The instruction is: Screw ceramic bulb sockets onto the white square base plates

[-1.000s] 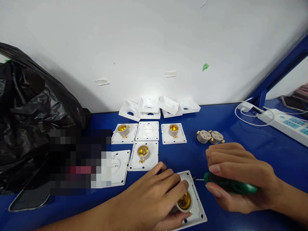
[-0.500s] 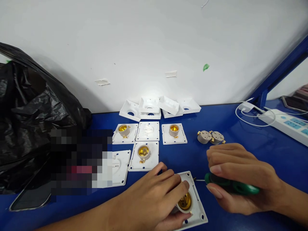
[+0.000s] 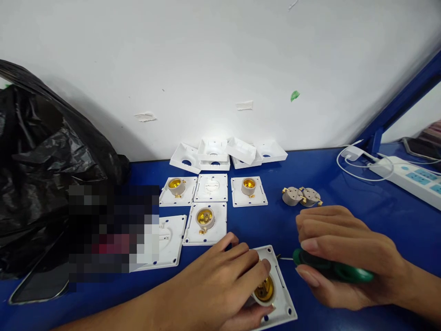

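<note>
My left hand (image 3: 220, 282) is wrapped round a beige lamp socket with a brass inside (image 3: 264, 289), pressing it onto a white square plate (image 3: 280, 294) at the near edge of the blue table (image 3: 344, 193). My right hand (image 3: 341, 255) is closed on a green-handled screwdriver (image 3: 336, 271); its thin metal tip points left at the plate's right edge. Two loose beige sockets (image 3: 301, 196) lie just beyond my right hand.
Several white plates, some with sockets (image 3: 210, 202), lie in rows mid-table. A pile of white covers (image 3: 227, 154) rests against the wall. A black plastic bag (image 3: 44, 151) fills the left side. A white power strip with cables (image 3: 406, 177) lies at the right.
Nearly nothing differs. My right hand with the screwdriver has sunk slightly; my left hand has stayed on the socket.
</note>
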### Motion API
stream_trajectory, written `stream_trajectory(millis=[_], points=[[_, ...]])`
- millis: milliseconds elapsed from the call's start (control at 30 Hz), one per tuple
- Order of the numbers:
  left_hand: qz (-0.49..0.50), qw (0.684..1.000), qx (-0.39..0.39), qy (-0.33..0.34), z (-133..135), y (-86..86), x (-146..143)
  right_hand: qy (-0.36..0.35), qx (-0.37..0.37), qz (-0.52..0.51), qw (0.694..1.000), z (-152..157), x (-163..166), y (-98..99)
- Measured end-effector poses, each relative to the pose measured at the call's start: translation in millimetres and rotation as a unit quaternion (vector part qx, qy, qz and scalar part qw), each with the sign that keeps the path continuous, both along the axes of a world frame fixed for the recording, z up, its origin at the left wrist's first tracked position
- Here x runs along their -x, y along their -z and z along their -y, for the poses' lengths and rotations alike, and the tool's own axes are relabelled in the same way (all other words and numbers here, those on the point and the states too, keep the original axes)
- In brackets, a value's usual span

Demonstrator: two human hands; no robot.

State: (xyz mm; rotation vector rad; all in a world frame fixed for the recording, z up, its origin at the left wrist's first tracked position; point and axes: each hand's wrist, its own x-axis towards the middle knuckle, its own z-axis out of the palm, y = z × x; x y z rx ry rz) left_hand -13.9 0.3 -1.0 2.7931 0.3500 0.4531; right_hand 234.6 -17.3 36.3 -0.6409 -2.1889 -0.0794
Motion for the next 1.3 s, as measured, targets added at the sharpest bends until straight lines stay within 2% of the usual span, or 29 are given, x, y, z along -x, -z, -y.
stream_trajectory(millis=[1300], points=[[-0.005,1.0,0.002,-0.008,-1.5,1.2,-0.6,-0.003,0.0,0.007,1.0,-1.5,0.0,-0.3]])
